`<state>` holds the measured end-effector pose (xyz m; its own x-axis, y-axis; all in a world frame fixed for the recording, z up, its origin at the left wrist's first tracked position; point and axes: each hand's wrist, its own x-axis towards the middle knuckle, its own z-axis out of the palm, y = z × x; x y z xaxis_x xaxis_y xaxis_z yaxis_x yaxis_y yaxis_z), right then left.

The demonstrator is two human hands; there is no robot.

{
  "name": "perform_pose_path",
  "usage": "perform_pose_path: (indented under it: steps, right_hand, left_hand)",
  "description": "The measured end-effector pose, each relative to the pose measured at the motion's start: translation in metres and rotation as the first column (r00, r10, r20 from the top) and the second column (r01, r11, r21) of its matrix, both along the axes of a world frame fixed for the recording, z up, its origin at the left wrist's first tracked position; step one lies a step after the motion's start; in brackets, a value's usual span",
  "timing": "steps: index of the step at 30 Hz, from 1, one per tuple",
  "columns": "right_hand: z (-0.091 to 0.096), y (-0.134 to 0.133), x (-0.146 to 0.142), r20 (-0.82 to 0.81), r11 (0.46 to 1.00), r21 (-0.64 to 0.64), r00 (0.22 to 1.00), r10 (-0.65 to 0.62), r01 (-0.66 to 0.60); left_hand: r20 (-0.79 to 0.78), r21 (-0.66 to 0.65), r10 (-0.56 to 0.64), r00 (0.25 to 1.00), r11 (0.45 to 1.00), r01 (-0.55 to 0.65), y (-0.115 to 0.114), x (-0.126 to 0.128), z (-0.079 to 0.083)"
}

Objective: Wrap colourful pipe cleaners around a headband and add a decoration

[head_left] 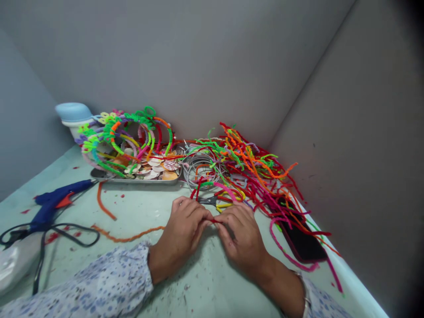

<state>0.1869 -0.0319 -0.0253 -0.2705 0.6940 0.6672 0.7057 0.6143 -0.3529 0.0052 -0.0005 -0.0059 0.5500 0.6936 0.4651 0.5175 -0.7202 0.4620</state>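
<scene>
Head: shells (154, 167) in tray (142, 180) beyond hands (187, 229) (243, 232)

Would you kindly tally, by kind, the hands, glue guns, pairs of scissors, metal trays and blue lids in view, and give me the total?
Hands: 2 (left hand, right hand)
Glue gun: 1
Scissors: 1
Metal tray: 1
Blue lid: 1
Total: 6

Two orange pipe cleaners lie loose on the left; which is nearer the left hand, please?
The longer one, its right end beside the left hand; the shorter one lies by the tray.
</scene>
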Motion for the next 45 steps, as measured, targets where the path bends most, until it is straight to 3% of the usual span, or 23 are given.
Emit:
perform_pose_path:
  steps: [9,26,35,45]
  right_hand:
    - [-0.0013,0.0001,0.0006,-0.001,1.0,-0.006,1.0,0.002,-0.002]
    - [-0.0006,0.0,-0.0007,0.023,0.999,-0.025,0.999,0.029,-0.028]
    - [-0.0012,0.0019,0.0009,0.01,1.0,-0.006,1.0,0.018,-0.018]
    - [-0.0005,0.001,-0.0001,0.015,0.998,-0.022,0.999,0.052,-0.051]
  left_hand:
    - [0.014,0.044,0.004,1.0,0.999,-0.005,0.0024,-0.0019,-0.0056]
    - [-0.002,-0.008,-0.058,0.998,0.998,0.058,0.0015,-0.0012,-0.0022]
    - [-0.018,-0.024,0.007,1.0,1.0,-0.008,0.0019,-0.001,-0.006]
    - [-0.011,-0.026,-0.065,0.998,0.998,0.065,0.0021,-0.0017,-0.0029]
